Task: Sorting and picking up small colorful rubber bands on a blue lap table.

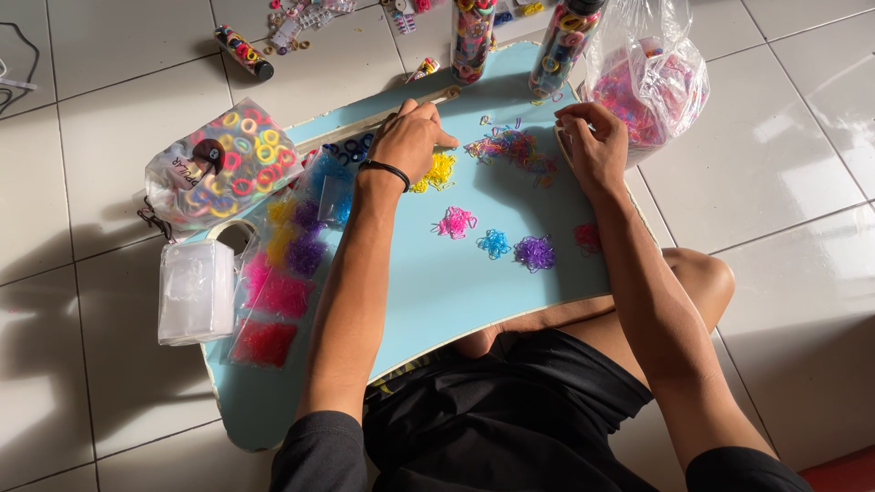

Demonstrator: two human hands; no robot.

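resting knuckles-down on the light blue lap board (428,282), my left hand (412,138) has its fingers curled loosely under, with a black band at the wrist, and it touches the yellow heap of tiny rubber bands (437,171) just below it; i cannot tell whether it actually pinches any. my right hand (592,146) sits farther right, fingers drawn together in a fine pinch at the edge of the mixed-colour pile (510,146), though what lies between the fingertips is too small to make out. these little loops look feather-light, soft and stretchy, likely to cling together in clumps and skid on the smooth board, so i judge they are best lifted with fingertip pinches at the rim of a heap, not scooped. nearer my body lie separate small heaps: pink (454,221), blue (494,242), purple (535,252) and a red one (587,237) partly behind my right forearm. to the left sits a sectioned clear pouch (278,292) of sorted colours, beside a clear plastic box (195,292) and a bag of larger hair ties (223,173). beyond the board stand two tall tubes (472,36) filled with ties, and a big clear bag (649,82) of bands rests by my right hand on the white tile floor (784,182).
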